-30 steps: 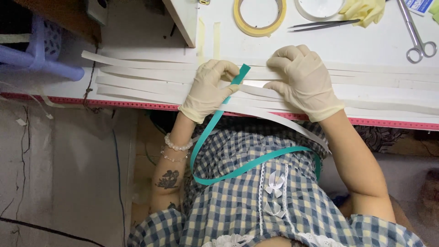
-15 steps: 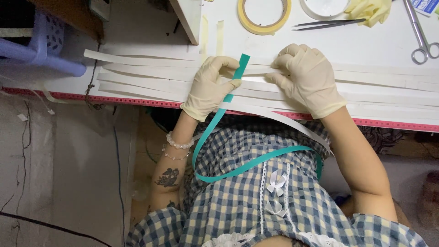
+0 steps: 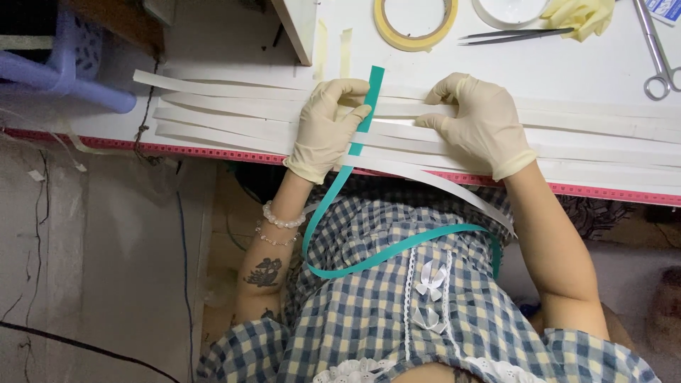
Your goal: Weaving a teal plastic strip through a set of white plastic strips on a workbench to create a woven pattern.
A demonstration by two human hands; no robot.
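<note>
Strips under both gloved hands

Teal strip (image 3: 369, 106) at frame centre, pinched by my left hand (image 3: 328, 131) fingers, crossing white strips (image 3: 234, 113) on the bench (image 3: 567, 71). My right hand (image 3: 482, 124) presses the white strips, fingers spread flat.

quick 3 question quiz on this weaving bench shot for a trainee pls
1. True or false: the left hand pinches the teal strip.
2. What does the right hand rest on? A) white strips B) scissors C) tape roll
3. Where does the teal strip's free length go?

Key
1. True
2. A
3. Off the table edge, looping across the checked dress.
</note>
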